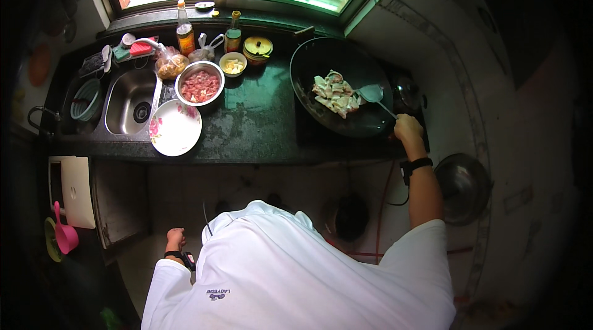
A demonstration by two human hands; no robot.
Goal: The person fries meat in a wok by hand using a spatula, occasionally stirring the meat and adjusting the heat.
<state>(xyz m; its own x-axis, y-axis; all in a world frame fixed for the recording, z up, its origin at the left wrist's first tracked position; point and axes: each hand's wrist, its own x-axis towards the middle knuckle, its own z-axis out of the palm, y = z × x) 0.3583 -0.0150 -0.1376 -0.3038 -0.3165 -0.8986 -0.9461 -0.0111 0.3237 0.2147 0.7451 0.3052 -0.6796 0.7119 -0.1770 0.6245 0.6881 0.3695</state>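
My right hand [408, 130] grips the handle of a metal wok spatula [372, 93] at the right side of the stove. The spatula's blade lies against pale, fatty-looking pieces of meat [337, 93] in a large dark wok [308, 110]. Down by my left side hangs my left hand [175, 238], away from the counter; its fingers look curled, but whether they hold anything cannot be told. Left of the wok, a steel bowl of raw cut meat [200, 87] stands beside a white plate with pink flowers [176, 128].
A small bowl of garlic-like pieces [233, 65], a lidded pot [258, 48], two bottles [186, 33] and plastic bags [171, 64] stand along the back. The steel sink [132, 103] is at the left, holding a basket [86, 99] in its side basin. Another pan [462, 188] is at the lower right.
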